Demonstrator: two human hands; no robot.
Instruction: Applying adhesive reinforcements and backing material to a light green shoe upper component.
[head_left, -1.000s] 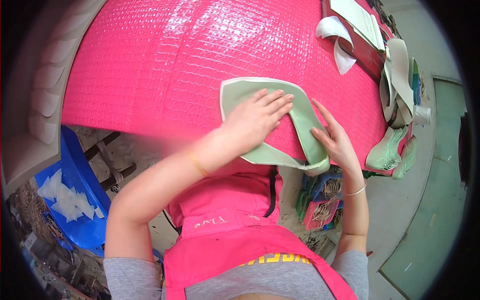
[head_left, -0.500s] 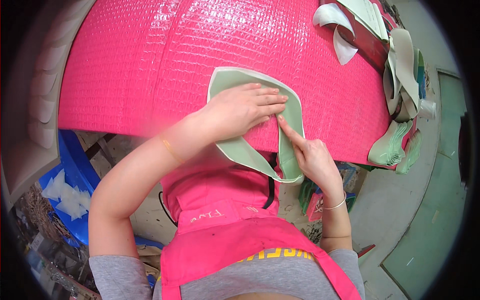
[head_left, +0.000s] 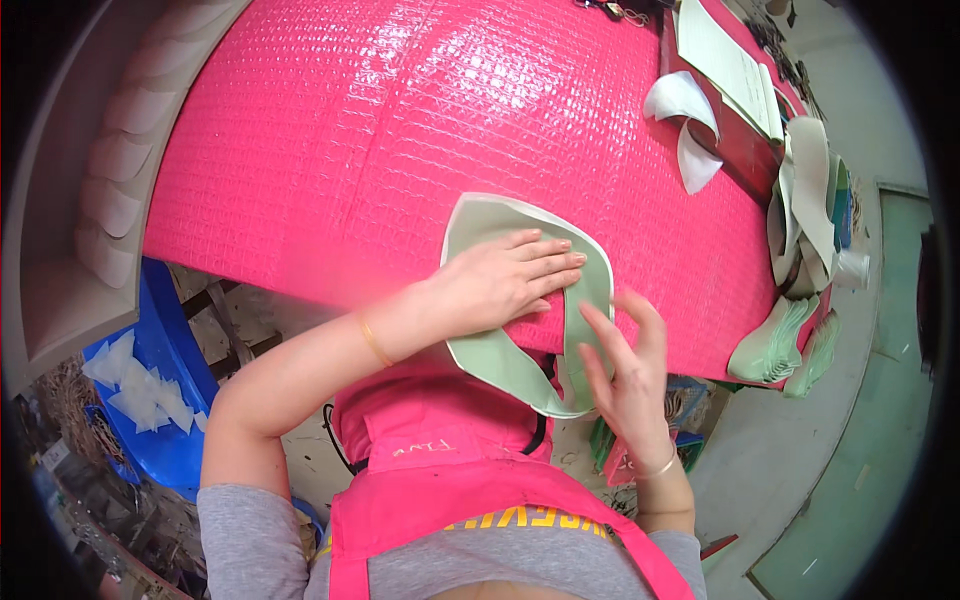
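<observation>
Pale green piece (head_left: 478, 225) overhanging the counter (head_left: 290, 170) at its near edge, left hand (head_left: 497, 285) flat on it, fingers extended, right hand (head_left: 628, 385) at that counter edge, fingers bent, parted, contact unclear

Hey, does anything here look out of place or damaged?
Nothing looks plainly damaged. Mildly untidy: curled white sheet scraps lie loose near the white paper notepad on the shiny pink-covered table. Also, the pale green, white-edged looped piece under the left hand hangs partly past the table's near edge.
</observation>
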